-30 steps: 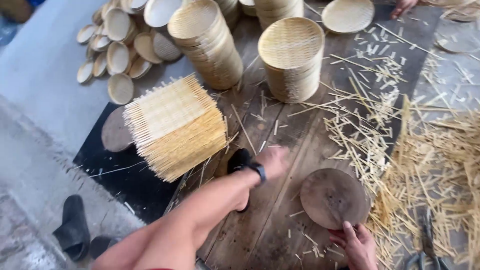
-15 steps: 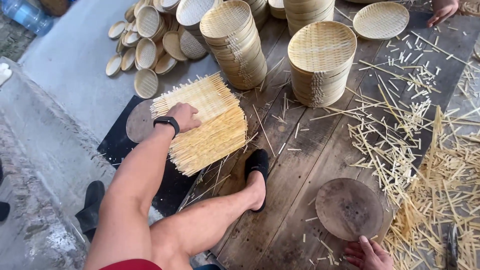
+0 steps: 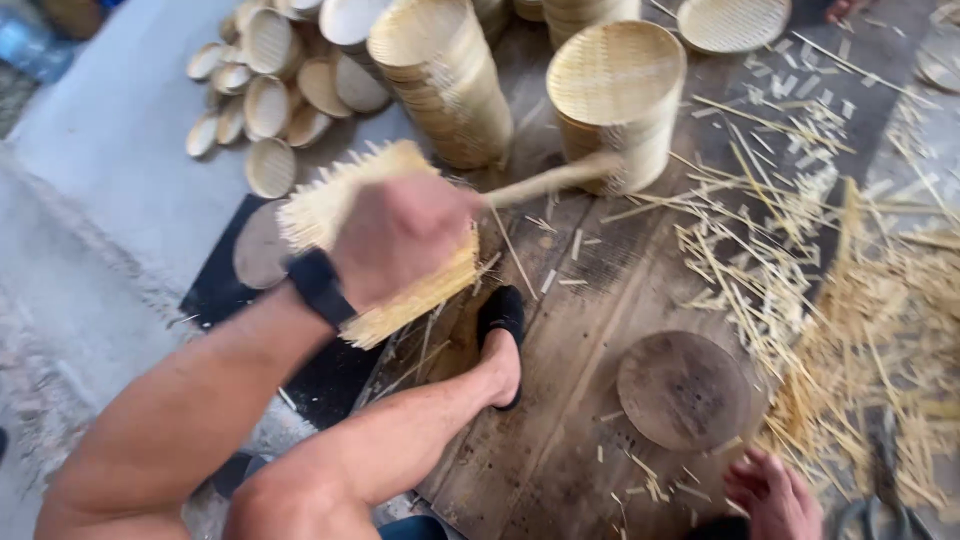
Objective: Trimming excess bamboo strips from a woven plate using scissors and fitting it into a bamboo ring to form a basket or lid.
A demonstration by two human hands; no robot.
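A: What has the left hand [image 3: 400, 240] got?
B: Its fingers are closed on a thin bamboo strip [image 3: 555, 180], above the bundle of sticks [image 3: 420, 290], near the stacked baskets [image 3: 615, 100]
A: And the right hand [image 3: 775, 495]?
B: Low beside the round wooden disc [image 3: 683, 390]; its grip I cannot tell

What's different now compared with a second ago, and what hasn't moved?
The left hand reached from the boards to the woven bamboo mat, gripped it and lifted it off the black pad, a loose strip trailing. The right hand stayed near the round wooden disc. Basket stacks and scattered splints are unchanged.
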